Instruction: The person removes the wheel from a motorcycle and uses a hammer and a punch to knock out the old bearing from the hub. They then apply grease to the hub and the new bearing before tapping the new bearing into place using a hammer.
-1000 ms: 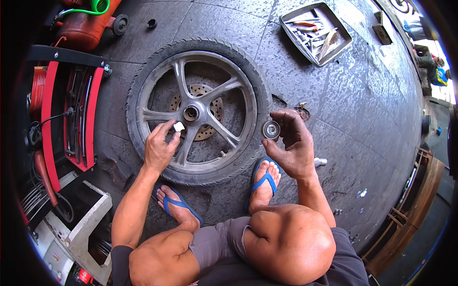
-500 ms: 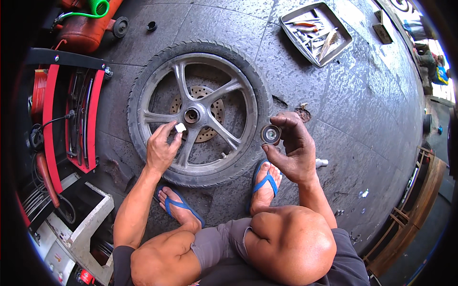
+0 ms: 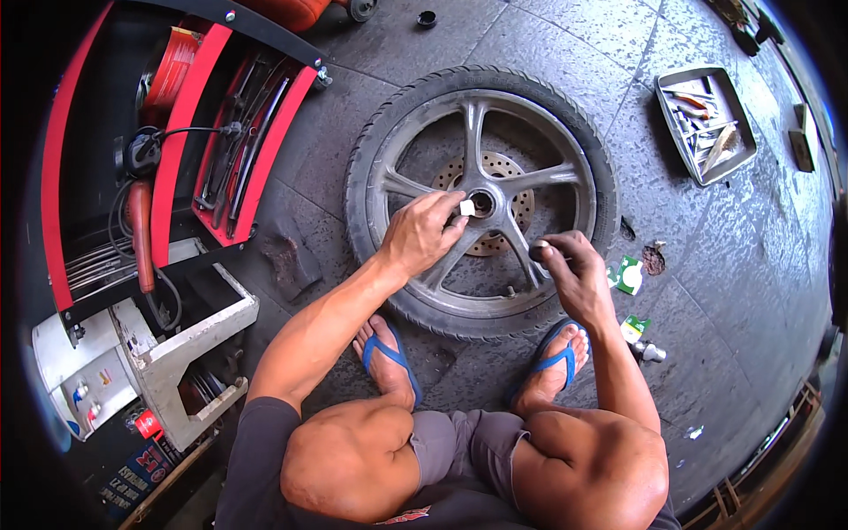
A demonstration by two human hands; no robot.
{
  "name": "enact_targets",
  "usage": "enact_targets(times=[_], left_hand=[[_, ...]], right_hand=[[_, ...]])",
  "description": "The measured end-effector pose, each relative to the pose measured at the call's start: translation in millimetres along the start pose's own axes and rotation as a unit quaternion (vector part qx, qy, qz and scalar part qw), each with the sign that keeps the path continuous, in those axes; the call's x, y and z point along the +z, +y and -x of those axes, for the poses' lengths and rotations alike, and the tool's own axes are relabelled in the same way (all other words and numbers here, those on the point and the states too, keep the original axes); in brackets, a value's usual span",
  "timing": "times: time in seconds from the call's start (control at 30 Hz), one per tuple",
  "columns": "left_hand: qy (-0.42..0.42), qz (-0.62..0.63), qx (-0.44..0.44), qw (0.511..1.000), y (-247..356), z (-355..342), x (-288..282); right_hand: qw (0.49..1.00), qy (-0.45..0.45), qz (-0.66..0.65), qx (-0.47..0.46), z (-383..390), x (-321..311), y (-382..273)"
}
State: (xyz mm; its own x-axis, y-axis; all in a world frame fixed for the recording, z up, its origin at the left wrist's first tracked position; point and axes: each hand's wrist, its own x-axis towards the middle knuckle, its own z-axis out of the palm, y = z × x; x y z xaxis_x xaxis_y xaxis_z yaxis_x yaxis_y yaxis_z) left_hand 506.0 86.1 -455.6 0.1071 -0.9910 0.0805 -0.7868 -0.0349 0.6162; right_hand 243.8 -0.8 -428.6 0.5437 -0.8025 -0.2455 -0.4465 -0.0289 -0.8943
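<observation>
A cast spoked wheel with its tyre lies flat on the floor before me, a drilled brake disc showing beneath the spokes. My left hand pinches a small white piece right beside the open hub; what the piece is made of I cannot tell. Over the near right part of the rim, my right hand grips a round bearing between thumb and fingers. The bearing is turned so that mostly its dark side shows. The fingertips partly cover it.
To the left stand a red and black tool rack and a white metal frame. A metal tray of tools lies far right. Green and white packet pieces and a silver metal part lie right of the wheel. A black cap rests beyond it.
My view has swung left, shifting the scene rightward. My right hand has come inward over the rim, and the bearing's face has turned away. My left hand has moved closer to the hub.
</observation>
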Motion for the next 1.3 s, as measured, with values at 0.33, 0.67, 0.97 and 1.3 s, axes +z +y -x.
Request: enact_targets(times=[0.33,0.67,0.97,1.3], left_hand=[[-0.045,-0.039,0.001,0.998,-0.2,-9.4,6.3],[-0.045,-0.027,0.021,0.998,-8.0,-12.8,8.7],[-0.078,-0.004,0.022,0.997,-10.8,-18.3,5.9],[-0.093,0.012,0.039,0.995,-19.5,-18.9,4.7]], right_hand=[[0.990,0.005,-0.108,0.095,-60.1,53.9,14.4],[1.000,0.016,0.003,0.022,-74.0,69.6,-1.1],[0.995,0.050,0.088,-0.009,-72.5,74.9,-7.9],[0.990,0.016,0.115,-0.075,-69.9,71.7,-7.6]])
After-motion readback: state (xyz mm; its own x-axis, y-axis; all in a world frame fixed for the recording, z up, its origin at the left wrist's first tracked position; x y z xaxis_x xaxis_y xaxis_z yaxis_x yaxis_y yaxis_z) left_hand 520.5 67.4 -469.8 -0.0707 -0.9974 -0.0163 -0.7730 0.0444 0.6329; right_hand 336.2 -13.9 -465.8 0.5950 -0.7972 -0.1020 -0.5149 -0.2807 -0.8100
